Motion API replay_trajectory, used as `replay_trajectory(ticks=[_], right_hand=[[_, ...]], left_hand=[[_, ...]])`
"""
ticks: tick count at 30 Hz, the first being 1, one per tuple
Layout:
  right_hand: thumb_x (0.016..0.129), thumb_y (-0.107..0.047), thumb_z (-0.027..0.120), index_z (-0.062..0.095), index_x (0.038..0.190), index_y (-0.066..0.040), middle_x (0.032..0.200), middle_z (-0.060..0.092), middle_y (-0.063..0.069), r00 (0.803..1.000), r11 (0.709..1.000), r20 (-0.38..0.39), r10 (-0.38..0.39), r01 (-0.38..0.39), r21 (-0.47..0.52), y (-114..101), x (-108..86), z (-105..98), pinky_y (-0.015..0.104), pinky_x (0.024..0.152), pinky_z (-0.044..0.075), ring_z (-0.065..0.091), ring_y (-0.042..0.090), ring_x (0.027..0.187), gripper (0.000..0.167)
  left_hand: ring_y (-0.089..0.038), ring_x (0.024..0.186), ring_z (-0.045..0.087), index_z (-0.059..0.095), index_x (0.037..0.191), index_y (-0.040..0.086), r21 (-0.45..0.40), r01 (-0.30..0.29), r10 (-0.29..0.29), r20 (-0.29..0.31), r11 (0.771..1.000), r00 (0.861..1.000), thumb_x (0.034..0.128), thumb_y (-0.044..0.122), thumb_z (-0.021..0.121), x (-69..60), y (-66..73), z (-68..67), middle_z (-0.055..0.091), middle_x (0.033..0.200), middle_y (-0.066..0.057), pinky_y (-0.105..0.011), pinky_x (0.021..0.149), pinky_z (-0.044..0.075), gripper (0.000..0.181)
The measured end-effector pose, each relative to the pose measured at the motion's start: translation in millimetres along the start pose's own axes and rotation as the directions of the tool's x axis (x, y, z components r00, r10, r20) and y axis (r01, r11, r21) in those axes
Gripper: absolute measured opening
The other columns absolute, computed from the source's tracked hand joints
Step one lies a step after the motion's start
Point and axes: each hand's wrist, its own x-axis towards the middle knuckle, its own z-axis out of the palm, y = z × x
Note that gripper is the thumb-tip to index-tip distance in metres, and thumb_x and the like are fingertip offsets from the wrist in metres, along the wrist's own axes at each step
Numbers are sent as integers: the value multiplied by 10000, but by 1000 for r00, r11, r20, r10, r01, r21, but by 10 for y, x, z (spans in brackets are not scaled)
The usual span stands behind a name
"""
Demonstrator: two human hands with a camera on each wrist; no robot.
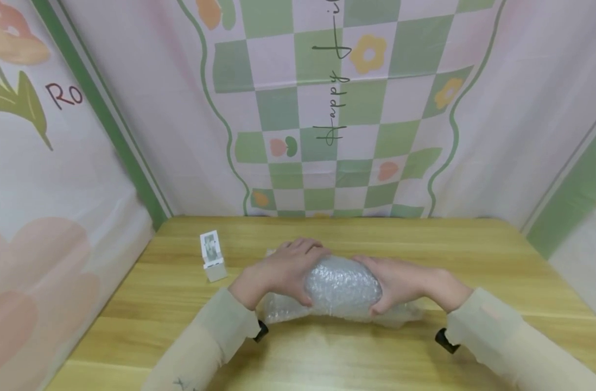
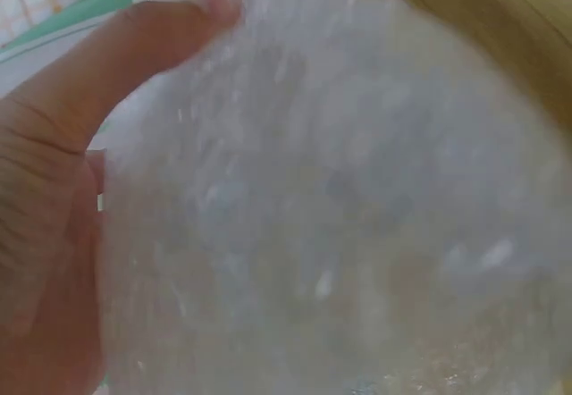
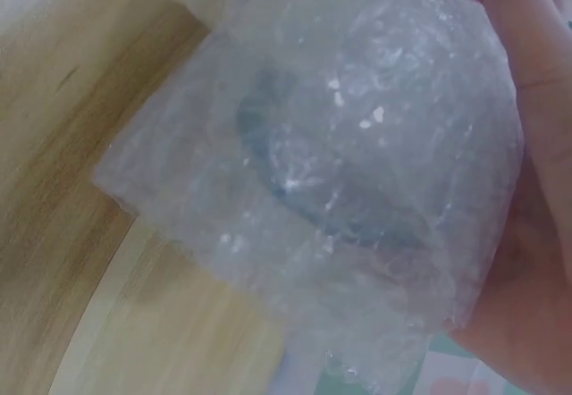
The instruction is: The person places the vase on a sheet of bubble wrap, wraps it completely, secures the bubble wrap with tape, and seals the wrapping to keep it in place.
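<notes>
A bundle of clear bubble wrap (image 1: 344, 285) lies on the wooden table between both hands, its loose ends spreading out to either side. Something rounded is inside; through the layers in the right wrist view a dark curved edge shows, but its kind is hidden. The left hand (image 1: 293, 269) grips the bundle's left side, thumb toward the near side and fingers over the far side. On the opposite side the right hand (image 1: 393, 279) holds it the same way. Close up, the left wrist view shows the left thumb (image 2: 152, 46) against the plastic wrap (image 2: 340, 172).
A small white box-like stand with a picture on its raised panel (image 1: 210, 247) sits at the left of the table (image 1: 181, 326). Behind the table hangs a green-and-white checked cloth (image 1: 322, 108). Another printed cloth (image 1: 44, 217) borders the left side.
</notes>
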Motion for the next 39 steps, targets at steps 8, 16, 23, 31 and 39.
replay_trajectory(ticks=[8,16,23,31,39], right_hand=[[701,-293,912,306,1527,29,1385,536,170,999,997,41,6,-10,82,25,15,-33,558,986,513,573,338,1196,1074],[714,-272,899,284,1526,35,1383,526,157,996,986,93,-10,-6,169,50,55,-93,538,1003,496,558,329,1212,1064],[721,-280,894,262,1533,46,1385,519,164,994,984,111,20,-40,174,71,73,-97,549,1018,481,547,333,1222,1080],[730,-302,889,234,1544,44,1391,510,163,991,982,132,23,-47,184,91,83,-102,535,1016,481,545,326,1222,1100],[743,-319,882,210,1561,20,1401,497,145,984,971,171,40,-78,226,78,102,-138,497,1013,467,535,303,1228,1112]], left_hand=[[-267,1380,428,366,1573,145,0,-54,54,-47,999,997,752,376,907,-37,13,8,427,1534,-70,-466,1143,395,1010],[-304,1449,364,293,1600,107,-77,-65,62,-42,995,997,804,361,852,-37,-38,76,352,1595,-133,-469,1186,340,1005],[-327,1488,309,241,1610,80,-48,-74,73,-40,996,997,618,554,946,-22,-54,103,298,1629,-180,-474,1224,258,1306],[-300,1456,370,271,1596,114,1,-25,25,-40,1000,999,618,462,984,0,-16,120,373,1589,-155,-442,1213,296,1260],[-268,1377,455,288,1588,131,8,-23,23,-50,1000,998,676,363,963,28,-37,148,452,1516,-107,-430,1166,375,1158]])
